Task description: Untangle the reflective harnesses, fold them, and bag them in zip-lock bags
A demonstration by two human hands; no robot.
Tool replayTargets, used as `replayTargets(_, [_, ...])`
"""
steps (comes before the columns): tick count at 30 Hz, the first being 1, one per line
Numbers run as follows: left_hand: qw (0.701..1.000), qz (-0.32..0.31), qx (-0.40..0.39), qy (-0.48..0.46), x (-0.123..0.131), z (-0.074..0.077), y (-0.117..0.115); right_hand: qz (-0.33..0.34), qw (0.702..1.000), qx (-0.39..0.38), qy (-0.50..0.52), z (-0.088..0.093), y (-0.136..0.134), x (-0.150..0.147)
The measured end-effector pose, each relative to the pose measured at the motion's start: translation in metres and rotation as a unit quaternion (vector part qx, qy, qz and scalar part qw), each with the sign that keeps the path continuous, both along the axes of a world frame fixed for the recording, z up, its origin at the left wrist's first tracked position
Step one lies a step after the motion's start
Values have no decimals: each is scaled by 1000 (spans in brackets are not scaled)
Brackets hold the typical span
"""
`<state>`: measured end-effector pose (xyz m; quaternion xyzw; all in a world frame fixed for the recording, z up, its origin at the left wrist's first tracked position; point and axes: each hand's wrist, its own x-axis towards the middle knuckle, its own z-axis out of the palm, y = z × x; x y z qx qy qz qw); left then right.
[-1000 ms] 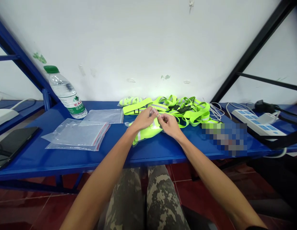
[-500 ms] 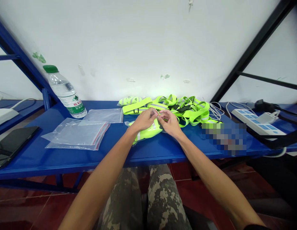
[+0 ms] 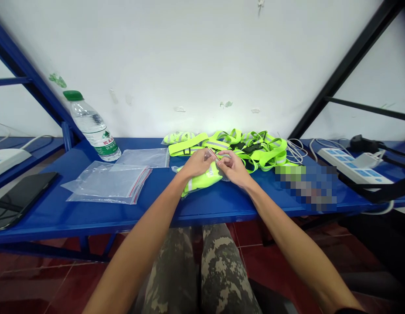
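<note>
A clear plastic bag with a folded neon-yellow reflective strap inside (image 3: 202, 180) lies near the middle of the blue table. My left hand (image 3: 197, 164) is closed on the bag's upper edge, where a red line shows. Close beside it on the right, my right hand (image 3: 234, 168) pinches the same edge. The fingertips of both hands almost meet there. Just behind them is a pile of loose neon-yellow straps (image 3: 270, 152) with grey stripes and black buckles. Another bagged yellow bundle (image 3: 178, 138) rests at the pile's left end.
Flat clear zip bags (image 3: 107, 181) lie to the left, with a water bottle (image 3: 99, 135) behind them. A black phone (image 3: 22, 198) is at the far left. At right are white cables (image 3: 295, 150) and a power strip (image 3: 352, 168).
The whole view has shifted slightly, so the table's things appear a little further right. Both hands keep hold of the bag's edge, and my right hand's fingers have moved slightly.
</note>
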<state>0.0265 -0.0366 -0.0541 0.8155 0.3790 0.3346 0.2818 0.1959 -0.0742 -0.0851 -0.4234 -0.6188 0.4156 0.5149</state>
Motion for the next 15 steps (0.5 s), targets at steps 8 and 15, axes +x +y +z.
replayTargets(8, [990, -103, -98, 16, -4, 6, -2, 73, 996, -33, -46, 5, -15, 11])
replayTargets(15, [997, -54, -50, -3, -4, 7, -6, 135, 990, -35, -17, 6, -19, 21])
